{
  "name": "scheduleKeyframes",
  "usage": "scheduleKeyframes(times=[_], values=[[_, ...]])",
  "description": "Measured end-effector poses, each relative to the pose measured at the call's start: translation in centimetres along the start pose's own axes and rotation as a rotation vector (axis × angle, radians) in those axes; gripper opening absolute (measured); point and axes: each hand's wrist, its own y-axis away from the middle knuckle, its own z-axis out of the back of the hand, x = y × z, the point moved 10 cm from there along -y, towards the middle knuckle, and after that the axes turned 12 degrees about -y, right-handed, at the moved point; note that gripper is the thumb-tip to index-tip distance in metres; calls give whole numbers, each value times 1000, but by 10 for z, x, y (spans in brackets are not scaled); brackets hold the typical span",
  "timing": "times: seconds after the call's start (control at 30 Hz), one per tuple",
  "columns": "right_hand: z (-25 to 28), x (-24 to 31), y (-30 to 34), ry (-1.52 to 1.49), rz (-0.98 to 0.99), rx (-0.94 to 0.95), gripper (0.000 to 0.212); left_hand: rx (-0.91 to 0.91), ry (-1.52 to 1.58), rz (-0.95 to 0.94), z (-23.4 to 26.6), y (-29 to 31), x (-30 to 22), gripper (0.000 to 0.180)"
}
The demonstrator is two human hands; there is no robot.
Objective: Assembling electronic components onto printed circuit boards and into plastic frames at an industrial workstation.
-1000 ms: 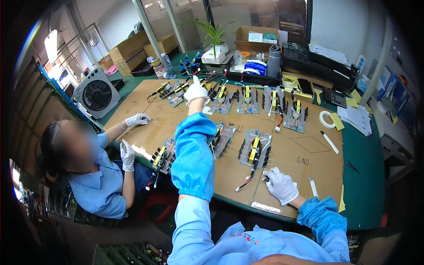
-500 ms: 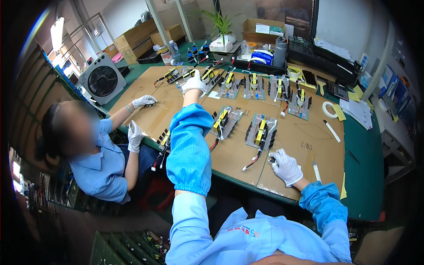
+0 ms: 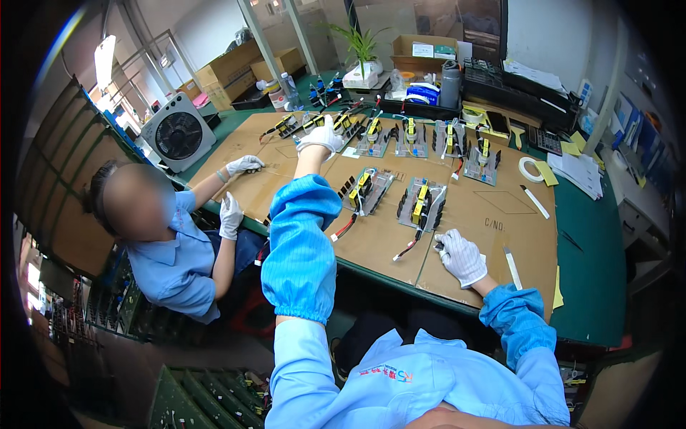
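My left hand (image 3: pixel 321 141), in a white glove, reaches out over the far row of circuit boards. One finger stretches toward a board with a yellow-wrapped part (image 3: pixel 343 126); the other fingers are partly hidden, and nothing shows held. My right hand (image 3: pixel 462 259), also gloved, rests on the cardboard sheet (image 3: pixel 468 214) near the front edge. Its fingers are curled, with a small dark bit showing at the tips. Just beyond it lies a circuit board (image 3: pixel 421 205) with black fins and a red-black lead (image 3: pixel 408 249). Another such board (image 3: pixel 367 191) lies left of that.
A co-worker's gloved hands (image 3: pixel 244 165) are at the table's left side. A fan (image 3: pixel 175 134) stands behind them. To the right lie a tape roll (image 3: pixel 530 169), a white-handled blade (image 3: pixel 534 201), another blade (image 3: pixel 512 268), tweezers (image 3: pixel 572 241) and papers (image 3: pixel 576 175). A potted plant (image 3: pixel 361 46) stands at the back.
My left hand has shifted slightly right along the far row of boards. My right hand stays nearly in place. The whole view has shifted a little.
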Motion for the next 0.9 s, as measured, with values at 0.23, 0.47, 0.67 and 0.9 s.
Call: scheduleKeyframes(times=[0.23,0.47,0.67,0.9], values=[[0,0,2,0,-4,-11,24,1,1,-46,9,22,-18,85],[1,-2,3,-16,-15,-23,23,25,4,-43,-4,21,-20,85],[0,-6,3,-41,-23,-33,24,26,-28,-82,-8,17,-31,83],[4,-4,3,-37,-27,-35,24,83,-42,-119,-22,17,-44,77]])
